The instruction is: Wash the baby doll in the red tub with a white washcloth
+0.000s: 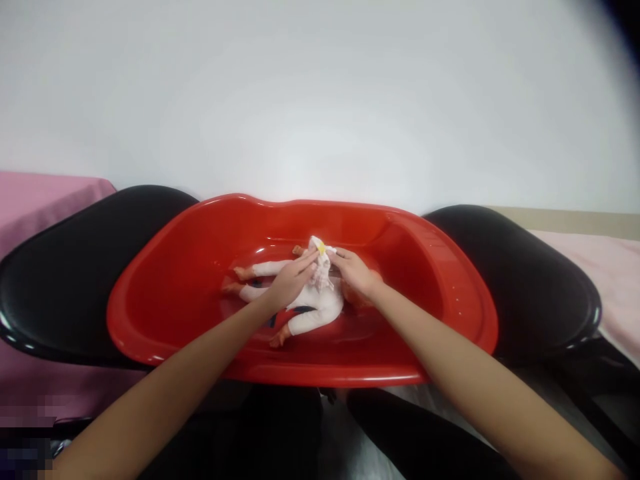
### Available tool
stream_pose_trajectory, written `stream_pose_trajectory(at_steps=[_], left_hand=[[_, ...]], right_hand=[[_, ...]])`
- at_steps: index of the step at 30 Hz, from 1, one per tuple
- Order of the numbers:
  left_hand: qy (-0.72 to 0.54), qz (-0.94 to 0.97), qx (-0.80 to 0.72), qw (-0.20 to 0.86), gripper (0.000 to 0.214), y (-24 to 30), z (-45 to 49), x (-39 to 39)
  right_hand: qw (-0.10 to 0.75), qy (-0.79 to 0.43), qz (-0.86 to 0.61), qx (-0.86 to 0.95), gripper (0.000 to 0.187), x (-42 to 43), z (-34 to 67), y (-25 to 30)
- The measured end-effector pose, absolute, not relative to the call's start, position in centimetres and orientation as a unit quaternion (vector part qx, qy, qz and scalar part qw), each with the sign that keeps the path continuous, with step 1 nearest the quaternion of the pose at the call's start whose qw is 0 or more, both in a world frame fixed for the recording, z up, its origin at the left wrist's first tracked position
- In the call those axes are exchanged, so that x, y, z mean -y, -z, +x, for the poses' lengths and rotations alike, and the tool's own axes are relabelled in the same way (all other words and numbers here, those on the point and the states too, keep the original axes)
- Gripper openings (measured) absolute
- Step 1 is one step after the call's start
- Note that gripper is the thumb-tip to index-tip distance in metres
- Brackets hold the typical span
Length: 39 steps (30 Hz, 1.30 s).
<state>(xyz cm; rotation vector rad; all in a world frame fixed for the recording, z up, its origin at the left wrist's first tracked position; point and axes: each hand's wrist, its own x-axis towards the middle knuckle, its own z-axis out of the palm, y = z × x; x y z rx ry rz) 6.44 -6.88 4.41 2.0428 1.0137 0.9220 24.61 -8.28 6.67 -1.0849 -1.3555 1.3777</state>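
A doll (323, 310) in a white long-sleeved outfit lies in a red baby bathtub (150, 293), its feet toward the left and its head toward the right. Much of the head is hidden behind my right wrist. Above the doll's chest is a bunched white cloth (324, 272) with a yellow patch. From the left, my left hand (294, 279) pinches the cloth, fingers closed on it. My right hand (356, 272) grips its other side with closed fingertips.
The tub spans two black seats, one at the left (65, 280) and one at the right (535, 287). Pink cloth (45, 200) covers a surface at far left, paler pink cloth (610, 273) one at far right. A white wall (300, 100) stands behind.
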Motion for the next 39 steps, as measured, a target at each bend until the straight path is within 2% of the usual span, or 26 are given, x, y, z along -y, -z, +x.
stream_pose_trajectory(at_steps=[2, 5, 8, 10, 12, 16, 18, 21, 25, 29, 32, 36, 39], left_hand=[[-0.313, 0.817, -0.372, 0.31, 0.05, -4.4, 6.6, 7.0], [-0.279, 0.852, -0.383, 0.222, 0.049, -4.7, 6.5, 7.0], [-0.352, 0.829, -0.393, 0.185, 0.05, -5.1, 6.0, 6.7], [-0.382, 0.802, -0.408, 0.208, 0.053, -5.3, 5.8, 6.5], [-0.347, 0.8, -0.416, 0.257, 0.05, -5.3, 5.8, 6.3], [-0.276, 0.803, -0.424, 0.315, 0.033, -3.9, 5.8, 5.9], [-0.259, 0.8, -0.457, 0.29, 0.032, -2.7, 5.4, 5.4], [-0.186, 0.807, -0.531, 0.181, 0.032, -1.1, 4.3, 4.2], [-0.165, 0.868, -0.466, 0.043, 0.045, -0.2, 3.6, 3.5], [-0.131, 0.937, -0.319, 0.055, 0.072, 0.8, 4.3, 5.0], [-0.103, 0.953, -0.273, 0.081, 0.072, 2.3, 4.2, 5.8], [-0.145, 0.944, -0.285, 0.084, 0.07, 3.9, 2.9, 4.9], [-0.117, 0.941, -0.307, 0.084, 0.07, 3.9, 2.0, 4.2]], right_hand=[[0.428, -0.557, -0.422, 0.574, 0.037, 8.6, 24.4, -7.1], [0.391, -0.466, -0.475, 0.636, 0.038, 8.8, 24.4, -7.4], [0.348, -0.41, -0.518, 0.665, 0.026, 8.5, 24.8, -7.3], [0.327, -0.448, -0.485, 0.676, 0.023, 8.5, 25.0, -7.2], [0.307, -0.476, -0.461, 0.683, 0.023, 8.6, 25.1, -7.2], [0.24, -0.378, -0.507, 0.736, 0.021, 8.8, 25.1, -7.2], [0.229, -0.314, -0.513, 0.765, 0.02, 8.4, 25.5, -7.1], [0.261, -0.262, -0.519, 0.771, 0.023, 7.7, 26.4, -6.9], [0.271, -0.206, -0.535, 0.774, 0.023, 7.1, 27.2, -6.9], [0.252, -0.203, -0.532, 0.783, 0.024, 7.1, 27.2, -6.6], [0.222, -0.203, -0.529, 0.793, 0.026, 7.1, 27.1, -6.2], [0.163, -0.145, -0.534, 0.817, 0.038, 6.6, 27.5, -6.0], [0.084, -0.131, -0.582, 0.798, 0.07, 6.2, 28.6, -5.8]])
